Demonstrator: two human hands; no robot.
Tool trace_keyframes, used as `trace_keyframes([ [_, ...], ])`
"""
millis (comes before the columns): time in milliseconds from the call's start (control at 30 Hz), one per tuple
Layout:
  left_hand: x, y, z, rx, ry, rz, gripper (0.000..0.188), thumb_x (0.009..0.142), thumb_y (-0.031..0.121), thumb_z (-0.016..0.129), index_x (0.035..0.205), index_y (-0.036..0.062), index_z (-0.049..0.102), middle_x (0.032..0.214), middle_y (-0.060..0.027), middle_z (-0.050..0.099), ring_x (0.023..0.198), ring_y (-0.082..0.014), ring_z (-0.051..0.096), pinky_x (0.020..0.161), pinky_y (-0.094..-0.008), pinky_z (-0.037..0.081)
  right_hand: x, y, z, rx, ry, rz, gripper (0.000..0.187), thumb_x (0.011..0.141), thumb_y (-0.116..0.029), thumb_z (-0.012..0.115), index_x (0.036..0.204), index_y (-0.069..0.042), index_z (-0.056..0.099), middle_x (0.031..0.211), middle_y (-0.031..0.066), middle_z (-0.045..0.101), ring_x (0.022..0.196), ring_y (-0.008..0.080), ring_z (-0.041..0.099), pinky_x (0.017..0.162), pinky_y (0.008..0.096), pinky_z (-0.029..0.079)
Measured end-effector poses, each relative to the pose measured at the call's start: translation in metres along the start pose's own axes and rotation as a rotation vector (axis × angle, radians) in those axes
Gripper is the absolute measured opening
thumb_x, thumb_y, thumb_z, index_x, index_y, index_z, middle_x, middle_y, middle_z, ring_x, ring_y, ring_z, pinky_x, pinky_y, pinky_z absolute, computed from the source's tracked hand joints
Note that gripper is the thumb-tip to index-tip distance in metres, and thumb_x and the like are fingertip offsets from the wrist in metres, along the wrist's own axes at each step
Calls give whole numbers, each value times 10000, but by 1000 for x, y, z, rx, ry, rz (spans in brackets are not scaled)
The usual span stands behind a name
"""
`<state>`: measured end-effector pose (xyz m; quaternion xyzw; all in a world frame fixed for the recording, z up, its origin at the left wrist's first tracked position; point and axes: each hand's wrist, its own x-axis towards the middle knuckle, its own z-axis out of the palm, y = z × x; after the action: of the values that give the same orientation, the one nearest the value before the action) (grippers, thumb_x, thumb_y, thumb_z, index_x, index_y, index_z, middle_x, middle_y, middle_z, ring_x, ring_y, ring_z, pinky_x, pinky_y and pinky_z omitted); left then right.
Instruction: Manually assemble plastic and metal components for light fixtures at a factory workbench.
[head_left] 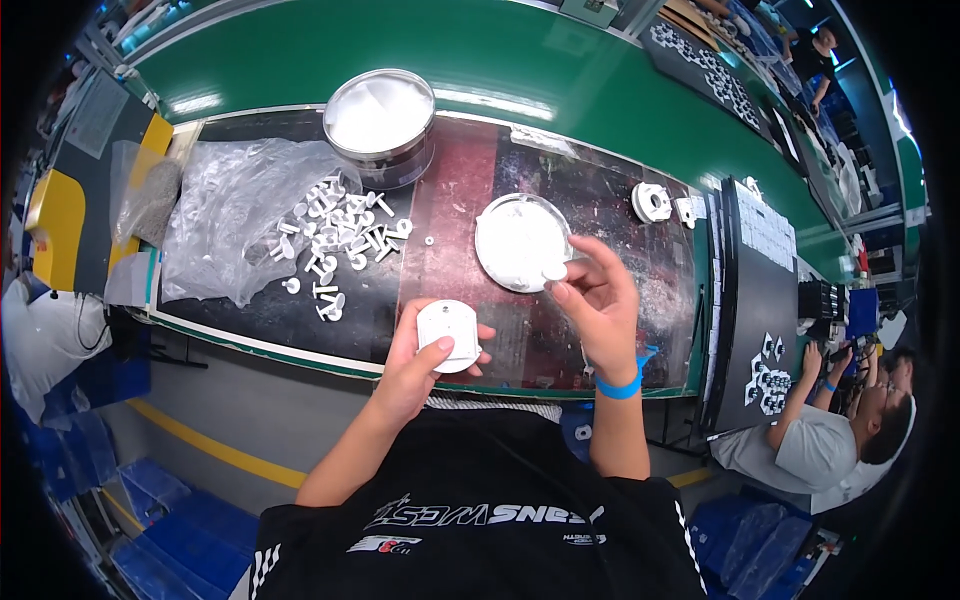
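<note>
Presumably coating: holding the white housing [449, 327] in the left fingers [436, 347] and pinching a small white part [553, 271] in the right fingers [583, 245] at the dish [548, 205] edge; next, probably align both.

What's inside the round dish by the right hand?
White stuff in the dish; the bottom beneath it is covered. The right hand hides part of the rim.

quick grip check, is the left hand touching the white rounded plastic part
Touching: the head view shows the left hand gripping the white rounded plastic part, thumb lying over its face.
</note>
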<state>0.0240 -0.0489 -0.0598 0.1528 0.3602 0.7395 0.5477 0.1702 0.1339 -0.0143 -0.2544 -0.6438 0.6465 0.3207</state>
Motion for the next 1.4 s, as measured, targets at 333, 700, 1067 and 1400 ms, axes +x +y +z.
trace_keyframes([
  [333,9,9,42,82,-134,-124,336,988,112,542,1231,17,330,1124,-246,634,908,-248,700,706,-322,594,-21,0,27,451,-22,264,290,918,-21,657,1192,-28,560,1048,135,690,855,119,635,715,250,520],
  [700,7,5,47,111,-128,-135,322,990,104,548,1215,10,336,1083,-204,626,901,-225,687,711,-319,594,-22,0,28,492,-22,363,277,924,-35,660,1178,-17,552,1025,143,702,786,106,641,608,212,506],
  [1067,6,6,45,32,-143,-243,334,987,129,551,1216,15,337,1039,-227,644,853,-246,697,698,-335,595,-27,3,23,238,-101,-18,204,880,66,653,1076,8,644,994,101,675,906,145,640,787,273,523],
  [1400,6,9,50,30,-196,-241,336,988,144,529,1235,16,340,1062,-256,645,867,-269,702,703,-346,595,-18,7,11,71,-273,-121,176,899,48,537,988,36,689,1097,131,641,1030,202,603,913,326,467],
])
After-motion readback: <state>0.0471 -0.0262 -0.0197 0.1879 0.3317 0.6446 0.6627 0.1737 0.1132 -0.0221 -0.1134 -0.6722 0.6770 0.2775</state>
